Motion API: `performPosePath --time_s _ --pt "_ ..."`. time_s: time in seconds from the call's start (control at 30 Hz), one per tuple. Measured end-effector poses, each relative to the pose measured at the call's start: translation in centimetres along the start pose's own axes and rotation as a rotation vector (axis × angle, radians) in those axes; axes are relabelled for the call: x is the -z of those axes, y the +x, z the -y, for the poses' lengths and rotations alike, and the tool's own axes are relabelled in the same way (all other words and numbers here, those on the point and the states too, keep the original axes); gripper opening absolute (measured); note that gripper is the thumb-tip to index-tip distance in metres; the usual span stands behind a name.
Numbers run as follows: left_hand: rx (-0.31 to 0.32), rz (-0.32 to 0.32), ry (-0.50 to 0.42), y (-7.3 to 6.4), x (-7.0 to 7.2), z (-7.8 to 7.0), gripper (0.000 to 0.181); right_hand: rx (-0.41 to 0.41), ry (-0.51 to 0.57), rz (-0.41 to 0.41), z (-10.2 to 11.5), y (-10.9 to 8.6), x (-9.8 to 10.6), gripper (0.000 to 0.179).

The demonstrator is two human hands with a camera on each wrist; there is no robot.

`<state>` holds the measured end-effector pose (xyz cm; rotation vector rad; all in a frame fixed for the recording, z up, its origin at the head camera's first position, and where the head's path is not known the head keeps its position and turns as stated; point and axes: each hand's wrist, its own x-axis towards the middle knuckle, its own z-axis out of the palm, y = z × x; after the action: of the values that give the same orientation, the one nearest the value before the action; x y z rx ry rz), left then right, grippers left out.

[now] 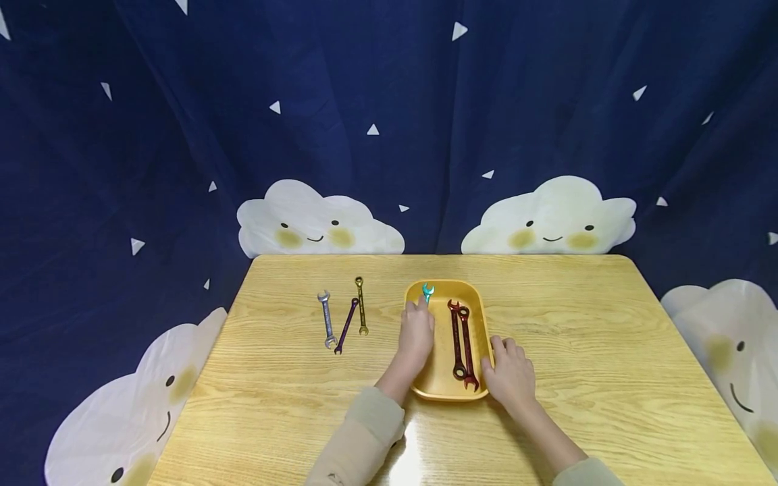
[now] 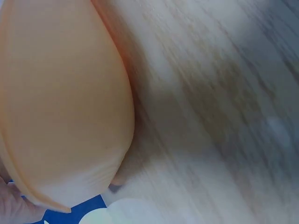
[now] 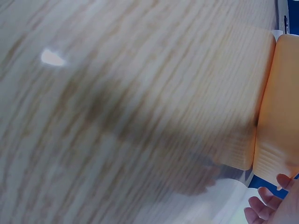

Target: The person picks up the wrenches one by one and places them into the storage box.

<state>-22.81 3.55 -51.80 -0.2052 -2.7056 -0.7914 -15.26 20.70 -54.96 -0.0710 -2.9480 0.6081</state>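
Observation:
My left hand [image 1: 417,335] reaches over the left side of a yellow-orange tray [image 1: 446,394] and pinches a teal wrench [image 1: 428,291]. The wrench's open end points to the tray's far end; the rest is hidden by the hand. Two dark red wrenches lie side by side in the tray, one [image 1: 457,341] with its open end far, the other [image 1: 467,347] with its open end near. My right hand [image 1: 510,371] is at the tray's right side, thumb by the rim. Its fingers [image 3: 266,198] look relaxed and spread in the right wrist view.
Left of the tray, a silver-blue wrench [image 1: 327,320], a purple wrench [image 1: 347,327] and a gold wrench [image 1: 362,307] lie on the wooden table [image 1: 583,317]. A dark blue curtain [image 1: 425,81] with cloud shapes hangs behind the table.

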Motion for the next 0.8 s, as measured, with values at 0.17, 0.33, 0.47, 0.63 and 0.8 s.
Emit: performPosePath --time_s 0.17,0.33,0.47,0.63,0.8 --pt "-0.003 -0.012 -0.001 -0.2 -0.6 -0.2 0.033 0.003 -0.003 -0.001 0.0 0.0 0.0 0.039" --pt "-0.022 -0.022 0.026 -0.5 -1.3 -0.4 0.032 0.007 -0.003 -0.004 0.0 0.0 0.0 0.040" --pt "-0.023 -0.024 0.048 -0.8 -1.8 -0.5 0.029 0.007 -0.004 -0.004 -0.1 0.0 0.0 0.040" --pt "-0.022 -0.008 0.055 -1.2 -2.4 -0.7 0.027 0.006 -0.002 -0.002 -0.1 0.1 -0.1 0.040" --pt "-0.011 0.026 0.042 -1.7 -2.7 -1.1 0.032 -0.002 0.002 0.005 -0.1 0.1 -0.1 0.040"
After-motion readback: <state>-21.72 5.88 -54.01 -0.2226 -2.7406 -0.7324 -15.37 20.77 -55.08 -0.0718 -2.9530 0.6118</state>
